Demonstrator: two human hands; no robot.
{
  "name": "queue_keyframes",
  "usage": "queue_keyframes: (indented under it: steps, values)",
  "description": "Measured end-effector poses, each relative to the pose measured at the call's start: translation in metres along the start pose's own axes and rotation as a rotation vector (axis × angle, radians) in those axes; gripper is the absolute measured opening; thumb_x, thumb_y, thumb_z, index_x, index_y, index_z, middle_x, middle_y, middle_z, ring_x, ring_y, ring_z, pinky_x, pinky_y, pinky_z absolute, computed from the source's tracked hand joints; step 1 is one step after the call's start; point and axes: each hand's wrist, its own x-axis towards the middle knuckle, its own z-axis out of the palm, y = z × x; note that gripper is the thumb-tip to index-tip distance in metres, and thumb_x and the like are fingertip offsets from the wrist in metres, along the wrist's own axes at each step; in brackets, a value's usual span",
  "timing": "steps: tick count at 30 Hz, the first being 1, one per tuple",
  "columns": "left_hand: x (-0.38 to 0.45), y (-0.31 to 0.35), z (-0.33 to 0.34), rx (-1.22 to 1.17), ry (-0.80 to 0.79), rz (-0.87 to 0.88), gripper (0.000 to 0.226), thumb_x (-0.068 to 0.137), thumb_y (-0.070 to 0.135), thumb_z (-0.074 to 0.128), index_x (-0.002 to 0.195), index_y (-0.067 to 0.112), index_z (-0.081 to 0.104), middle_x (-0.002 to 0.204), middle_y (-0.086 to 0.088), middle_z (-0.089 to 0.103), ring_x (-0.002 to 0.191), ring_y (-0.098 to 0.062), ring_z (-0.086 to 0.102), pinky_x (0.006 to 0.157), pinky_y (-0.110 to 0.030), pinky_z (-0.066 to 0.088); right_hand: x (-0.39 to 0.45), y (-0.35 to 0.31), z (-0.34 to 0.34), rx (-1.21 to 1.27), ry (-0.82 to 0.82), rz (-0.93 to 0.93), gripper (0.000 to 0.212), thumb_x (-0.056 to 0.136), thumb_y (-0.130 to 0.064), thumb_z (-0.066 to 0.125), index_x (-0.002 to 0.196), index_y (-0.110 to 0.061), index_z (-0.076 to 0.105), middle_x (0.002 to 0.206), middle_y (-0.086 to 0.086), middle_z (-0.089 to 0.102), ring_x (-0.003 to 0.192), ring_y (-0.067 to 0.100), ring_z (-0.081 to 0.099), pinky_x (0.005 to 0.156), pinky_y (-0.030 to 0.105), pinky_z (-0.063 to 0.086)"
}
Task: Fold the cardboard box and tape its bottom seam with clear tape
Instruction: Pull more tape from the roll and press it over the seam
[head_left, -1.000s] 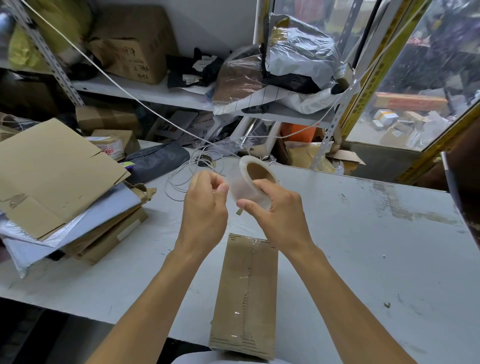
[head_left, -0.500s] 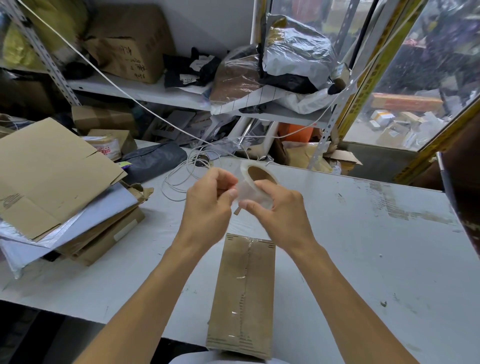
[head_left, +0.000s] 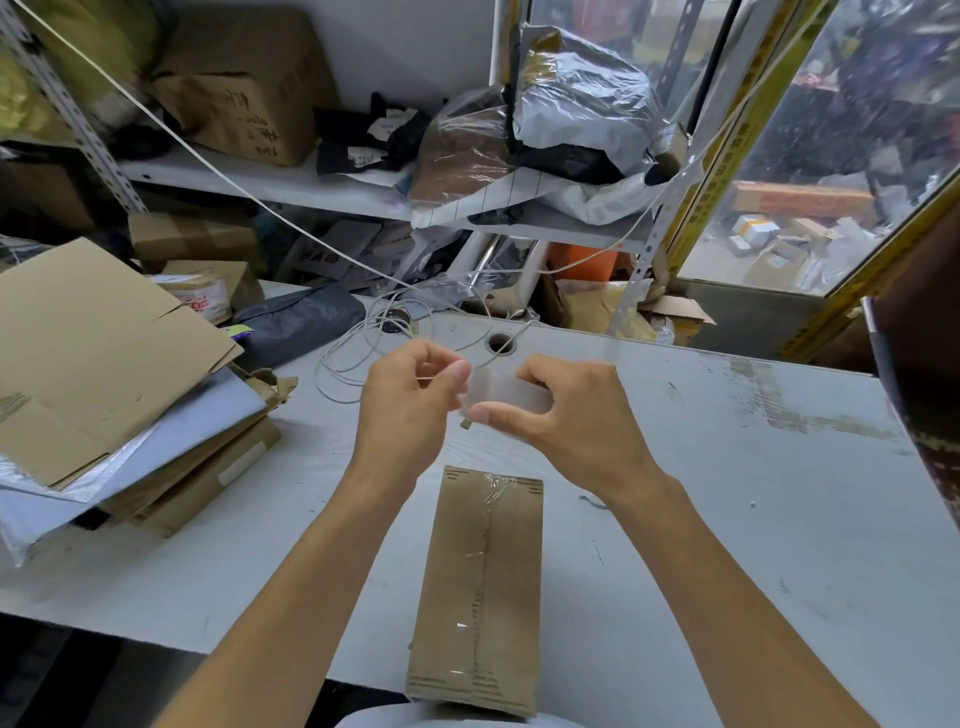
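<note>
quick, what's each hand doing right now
Left hand: closed, pinching the tape end.
Right hand: closed on the clear tape roll.

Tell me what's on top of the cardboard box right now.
A strip of clear tape runs along the seam of the cardboard box, wrinkled at its far end. Nothing else rests on it; both hands hover beyond it. Its underside is hidden.

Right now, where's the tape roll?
In the head view, the tape roll is held above the table at centre frame, gripped by the right hand with the left hand pinching at its left edge, beyond the cardboard box.
</note>
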Motion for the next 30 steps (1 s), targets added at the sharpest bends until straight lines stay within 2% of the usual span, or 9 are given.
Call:
queue_keyframes:
  steps: [2,4,6,9,15,17,20,23,30]
  values:
    - [0.002,0.0,-0.003,-0.022,-0.019,-0.042,0.012,0.094,0.015,0.064,0.081,0.016,0.065,0.079,-0.003,0.07,0.065,-0.008,0.066,0.072,-0.029,0.057,-0.002,0.001,-0.006,0.095,-0.066,0.02,0.049,0.072,-0.072,0.066,0.087,-0.025,0.064,0.074,-0.015,0.059,0.067,0.01,0.059,0.063,0.028,0.051]
    - [0.006,0.001,-0.007,-0.05,-0.065,-0.056,0.014,0.094,0.013,0.064,0.08,0.013,0.066,0.078,-0.006,0.069,0.065,-0.01,0.065,0.069,-0.027,0.057,-0.005,0.004,-0.013,0.27,-0.143,0.059,0.032,0.08,-0.055,0.071,0.087,-0.025,0.065,0.076,-0.011,0.063,0.068,0.009,0.06,0.059,0.028,0.051]
    - [0.009,0.003,-0.01,-0.096,-0.104,-0.059,0.015,0.094,0.01,0.063,0.08,0.006,0.068,0.071,-0.007,0.066,0.06,-0.011,0.06,0.06,-0.023,0.054,-0.008,0.008,-0.018,0.455,-0.191,0.063,0.012,0.086,-0.037,0.061,0.084,-0.025,0.065,0.073,-0.008,0.063,0.067,0.01,0.059,0.06,0.03,0.047]
    - [0.01,0.003,-0.012,-0.116,-0.127,-0.065,0.016,0.095,0.01,0.062,0.083,0.001,0.07,0.066,-0.006,0.064,0.056,-0.011,0.055,0.054,-0.02,0.049,-0.011,0.016,-0.02,0.641,-0.232,0.064,0.016,0.083,-0.022,0.053,0.087,-0.019,0.068,0.077,0.005,0.064,0.072,0.016,0.059,0.065,0.033,0.043]
    - [0.009,-0.001,-0.003,-0.016,-0.025,0.047,0.018,0.095,0.009,0.061,0.08,0.006,0.071,0.064,-0.002,0.067,0.051,-0.007,0.057,0.051,-0.019,0.048,-0.009,0.022,-0.025,0.53,-0.244,0.029,0.021,0.087,-0.032,0.058,0.098,-0.018,0.071,0.084,0.001,0.07,0.075,0.015,0.065,0.066,0.028,0.048]
    - [0.007,-0.001,0.001,0.08,0.066,0.154,0.017,0.094,0.01,0.062,0.08,0.007,0.07,0.063,0.0,0.068,0.051,-0.006,0.06,0.051,-0.017,0.049,0.002,0.039,-0.028,0.237,-0.309,0.026,0.028,0.09,-0.045,0.062,0.096,-0.02,0.072,0.08,-0.002,0.069,0.072,0.013,0.063,0.063,0.028,0.046]
    - [0.011,-0.009,-0.012,0.101,0.145,0.151,0.016,0.093,0.011,0.061,0.079,0.01,0.07,0.064,0.0,0.069,0.051,-0.003,0.061,0.052,-0.017,0.051,0.005,0.081,-0.035,-0.213,-0.39,0.216,0.045,0.084,-0.062,0.062,0.082,-0.018,0.073,0.073,-0.004,0.067,0.071,0.014,0.06,0.064,0.032,0.046]
    - [0.024,-0.03,-0.03,0.111,0.085,-0.002,0.019,0.094,0.013,0.06,0.078,0.012,0.07,0.068,-0.003,0.07,0.052,-0.004,0.061,0.058,-0.024,0.053,-0.003,0.101,-0.042,-0.204,-0.348,0.345,0.045,0.078,-0.064,0.066,0.077,-0.02,0.074,0.073,-0.005,0.067,0.073,0.012,0.061,0.071,0.034,0.052]
    - [0.016,-0.073,-0.038,0.01,-0.004,-0.204,0.009,0.091,0.019,0.069,0.087,0.012,0.072,0.078,-0.007,0.072,0.069,-0.015,0.065,0.065,-0.023,0.053,-0.025,0.102,-0.027,-0.161,-0.257,0.346,0.05,0.072,-0.07,0.068,0.071,-0.02,0.073,0.069,-0.006,0.066,0.069,0.012,0.06,0.065,0.036,0.051]
